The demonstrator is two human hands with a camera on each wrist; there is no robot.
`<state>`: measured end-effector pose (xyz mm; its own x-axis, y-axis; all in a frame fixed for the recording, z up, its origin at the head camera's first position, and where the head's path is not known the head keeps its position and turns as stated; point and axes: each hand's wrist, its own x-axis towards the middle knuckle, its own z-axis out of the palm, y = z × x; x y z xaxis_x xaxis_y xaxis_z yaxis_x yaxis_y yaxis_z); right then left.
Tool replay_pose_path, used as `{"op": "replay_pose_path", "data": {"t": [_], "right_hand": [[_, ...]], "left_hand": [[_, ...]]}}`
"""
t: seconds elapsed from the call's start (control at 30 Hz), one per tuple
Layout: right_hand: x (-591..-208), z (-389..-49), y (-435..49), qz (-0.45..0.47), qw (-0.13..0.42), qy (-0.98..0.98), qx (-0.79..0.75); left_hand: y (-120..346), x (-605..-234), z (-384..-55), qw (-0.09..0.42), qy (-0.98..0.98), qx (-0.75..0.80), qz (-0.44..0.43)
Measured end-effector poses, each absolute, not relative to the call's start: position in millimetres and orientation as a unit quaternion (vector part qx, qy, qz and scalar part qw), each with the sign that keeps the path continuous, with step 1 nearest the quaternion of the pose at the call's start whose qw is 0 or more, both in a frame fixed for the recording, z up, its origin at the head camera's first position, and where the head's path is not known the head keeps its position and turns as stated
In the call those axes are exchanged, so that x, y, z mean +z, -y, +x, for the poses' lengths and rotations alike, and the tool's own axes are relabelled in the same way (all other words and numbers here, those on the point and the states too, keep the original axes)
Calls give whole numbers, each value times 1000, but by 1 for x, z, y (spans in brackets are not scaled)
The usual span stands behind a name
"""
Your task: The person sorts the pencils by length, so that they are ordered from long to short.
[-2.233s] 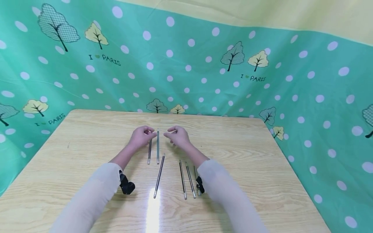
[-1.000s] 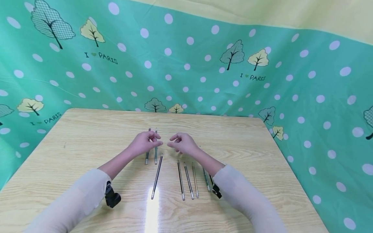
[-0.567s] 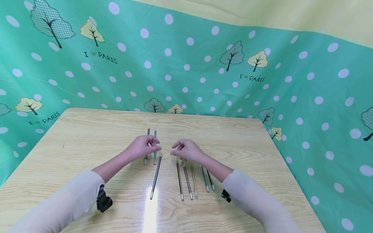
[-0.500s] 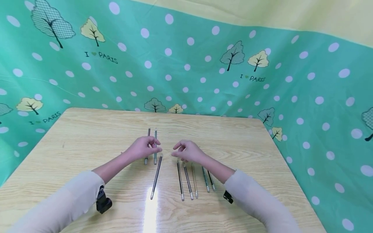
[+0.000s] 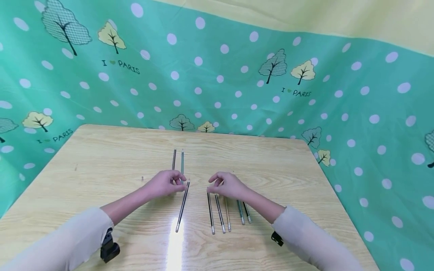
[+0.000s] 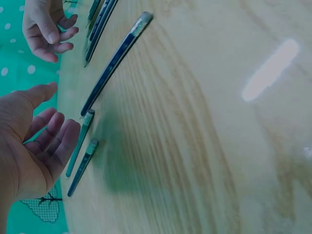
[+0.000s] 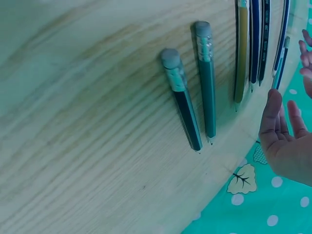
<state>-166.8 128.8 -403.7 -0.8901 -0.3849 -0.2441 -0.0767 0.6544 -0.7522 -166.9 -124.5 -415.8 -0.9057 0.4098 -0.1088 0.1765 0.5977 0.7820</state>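
In the head view my left hand [image 5: 169, 183] hovers with fingers loosely bent at the upper tip of a slanted dark striped pencil [image 5: 182, 210]. Just behind it lie a teal pencil [image 5: 182, 162] and another dark pencil [image 5: 174, 158], both partly covered by the hand. My right hand [image 5: 228, 185], its fingers relaxed, is over the tips of two dark pencils [image 5: 210, 212] and a gold pencil [image 5: 227, 215]. Under the right forearm a teal pencil [image 5: 240, 212] and a black pencil [image 5: 247, 212] show their eraser ends. Both wrist views show nothing held in either hand.
All the pencils lie on a light wooden table [image 5: 271, 169]. A green dotted curtain [image 5: 217, 67] hangs behind it and along its right side. Light glares off the tabletop near the front. A small dark mark [image 5: 142, 178] is left of the left hand.
Both hands have drawn back from the far pencils toward the person, and the right hand has shifted right. More of the teal and black pencils at the right now shows. The pencils stay in place.
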Motion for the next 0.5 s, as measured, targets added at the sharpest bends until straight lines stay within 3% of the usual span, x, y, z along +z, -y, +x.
{"op": "replay_pose_path", "data": {"t": [0.5], "right_hand": [[-416, -154, -127, -151, 182, -911, -338]], "left_hand": [[123, -427, -143, 152, -896, 383, 167]]}}
